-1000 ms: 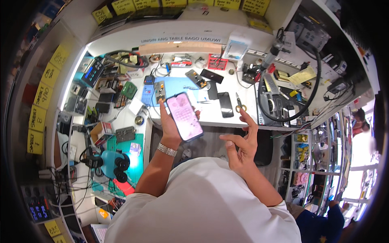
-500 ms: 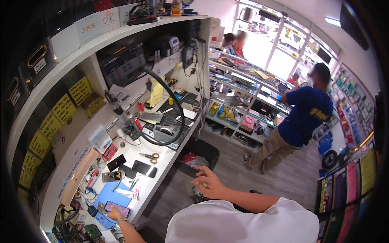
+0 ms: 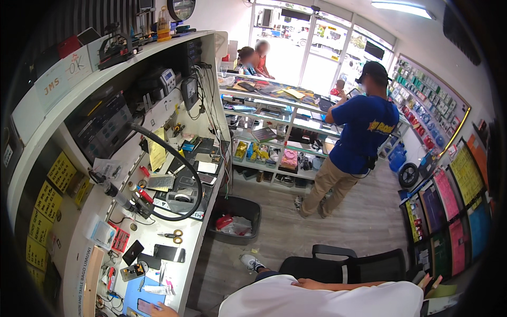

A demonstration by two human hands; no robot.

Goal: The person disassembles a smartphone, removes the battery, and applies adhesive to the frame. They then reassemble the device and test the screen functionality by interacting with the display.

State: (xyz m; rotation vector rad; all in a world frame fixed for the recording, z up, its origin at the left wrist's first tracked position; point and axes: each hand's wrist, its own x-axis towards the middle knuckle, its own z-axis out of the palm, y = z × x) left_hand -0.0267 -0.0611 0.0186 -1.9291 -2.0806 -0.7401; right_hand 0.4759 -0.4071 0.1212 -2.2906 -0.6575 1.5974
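Note:
My left hand (image 3: 162, 310) is at the lower edge of the head view, partly cut off, its fingers on a phone (image 3: 143, 305) with a pinkish-purple face. The phone lies on a blue mat (image 3: 135, 289) on the white workbench. Beyond it lie a white tube (image 3: 154, 289), a dark phone (image 3: 169, 253), another dark phone (image 3: 133, 252), an opened phone part (image 3: 132, 271) and scissors (image 3: 174, 235). My right hand (image 3: 304, 283) is drawn in against my white shirt, away from the bench. Its fingers are mostly hidden, and I cannot see anything in it.
A black hose (image 3: 196, 182) arches over the bench. A dark bin (image 3: 255, 214) stands on the floor beside it. Behind my right arm is a black office chair (image 3: 301, 268). A person in a blue shirt (image 3: 364, 124) stands by the glass counter. Fingers (image 3: 435, 283) show beyond my right sleeve.
The view has swung right, so the bench sits further left and lower. My right hand has drawn down toward my shirt. My left hand stays at the purple-faced phone.

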